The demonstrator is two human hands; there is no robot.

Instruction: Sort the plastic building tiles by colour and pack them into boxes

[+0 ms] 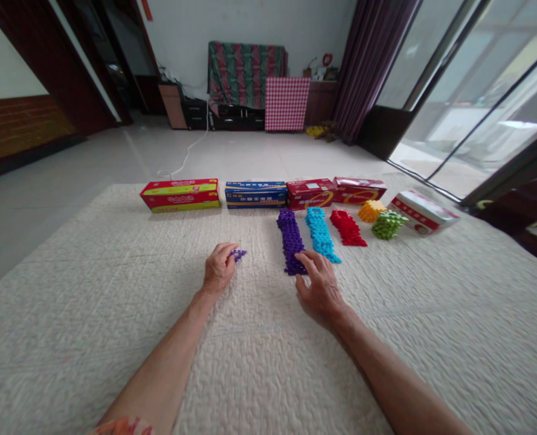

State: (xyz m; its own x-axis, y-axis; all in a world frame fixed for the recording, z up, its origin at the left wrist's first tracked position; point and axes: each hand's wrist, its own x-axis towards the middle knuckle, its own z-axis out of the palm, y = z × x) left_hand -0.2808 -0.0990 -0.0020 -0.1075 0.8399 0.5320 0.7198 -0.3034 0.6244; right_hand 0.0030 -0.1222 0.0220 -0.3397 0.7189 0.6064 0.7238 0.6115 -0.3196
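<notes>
My left hand (220,267) pinches a small purple plastic piece (238,255) just above the quilted cover. To its right lies a long purple strip of interlocked plastic pieces (290,238). The bent fingers of my right hand (319,283) reach over the near end of this strip, thumb and fingertips apart. Whether those fingertips touch it I cannot tell. Beside it lie a light blue strip (321,232) and a shorter red strip (347,228). Farther right stand a yellow-orange cluster (371,211) and a green cluster (388,224) of similar pieces.
Along the far edge of the quilted cover (114,290) stand a red-and-yellow box (180,195), a blue box (256,195), and two dark red boxes (310,193). A white-and-red box (424,211) lies at the right. A white cable (189,151) runs over the tiled floor beyond.
</notes>
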